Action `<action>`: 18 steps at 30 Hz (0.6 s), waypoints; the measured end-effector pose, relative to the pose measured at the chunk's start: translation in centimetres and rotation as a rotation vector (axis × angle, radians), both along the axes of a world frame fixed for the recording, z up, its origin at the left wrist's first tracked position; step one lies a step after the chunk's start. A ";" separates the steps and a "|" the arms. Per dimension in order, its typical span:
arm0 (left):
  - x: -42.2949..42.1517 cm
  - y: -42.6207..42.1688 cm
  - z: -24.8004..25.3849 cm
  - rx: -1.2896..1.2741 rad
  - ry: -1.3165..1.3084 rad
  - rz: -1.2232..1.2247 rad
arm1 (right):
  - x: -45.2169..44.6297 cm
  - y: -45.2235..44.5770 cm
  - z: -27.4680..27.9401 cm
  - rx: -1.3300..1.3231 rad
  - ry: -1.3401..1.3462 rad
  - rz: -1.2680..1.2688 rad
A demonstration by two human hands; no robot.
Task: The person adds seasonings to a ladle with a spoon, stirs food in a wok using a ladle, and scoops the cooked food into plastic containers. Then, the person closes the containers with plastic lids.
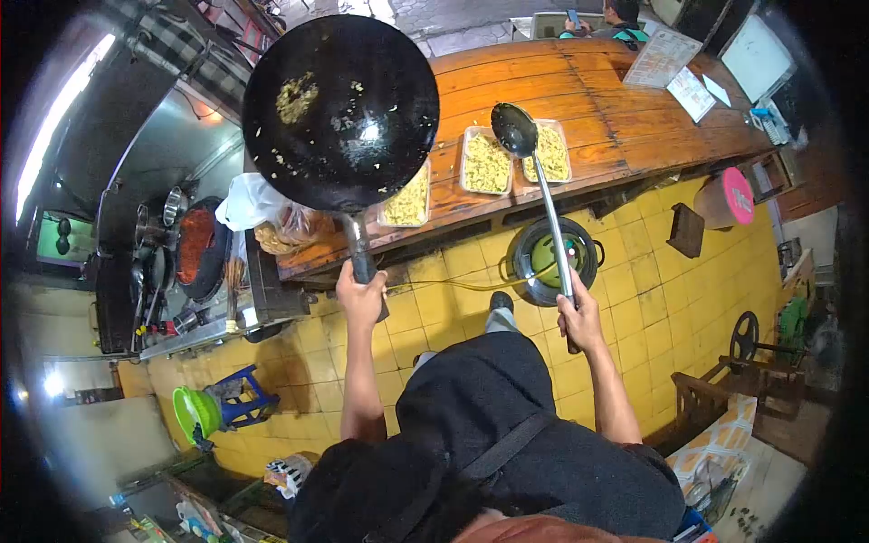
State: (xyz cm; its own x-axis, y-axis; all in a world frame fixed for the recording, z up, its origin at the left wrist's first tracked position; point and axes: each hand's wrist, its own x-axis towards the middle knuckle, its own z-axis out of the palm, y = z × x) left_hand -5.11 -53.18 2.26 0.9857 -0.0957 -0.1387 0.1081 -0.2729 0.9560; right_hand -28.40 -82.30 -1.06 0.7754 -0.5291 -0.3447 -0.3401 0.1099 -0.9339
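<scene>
My left hand (360, 294) is wrapped round the handle of a black wok (362, 90), which is raised above the left end of the wooden counter. Bits of yellowish fried rice cling to its inside, with a small heap towards the left. A long metal ladle (514, 129) is gripped near its handle's end by my right hand (579, 312). Its dark bowl is over the counter between two clear plastic containers (487, 163) (552, 152) filled with the same yellowish food. A third filled container (407, 204) is partly hidden behind the wok.
On the wooden counter (507, 77), menu cards (663, 56) stand at the right. A black tub (534, 290) with green inside sits on the yellow tiles. To the left are a stove area with red paste (194, 244), a blue stool (249, 398) and a green basin (195, 412). A person (620, 18) sits beyond the counter.
</scene>
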 end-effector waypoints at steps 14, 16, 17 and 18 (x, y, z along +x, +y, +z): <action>-6.7 28.6 2.4 -0.202 0.037 0.177 | 1.2 13.2 0.4 -0.391 0.307 -0.126; -6.3 32.6 2.1 -0.188 0.015 0.225 | 2.1 14.5 -1.5 -0.547 0.209 -0.146; -6.1 34.5 1.6 -0.189 0.013 0.220 | 2.5 14.9 -2.9 -0.698 0.118 -0.161; -5.6 36.1 1.6 -0.194 0.004 0.255 | 3.4 15.7 -3.5 -0.690 0.068 -0.201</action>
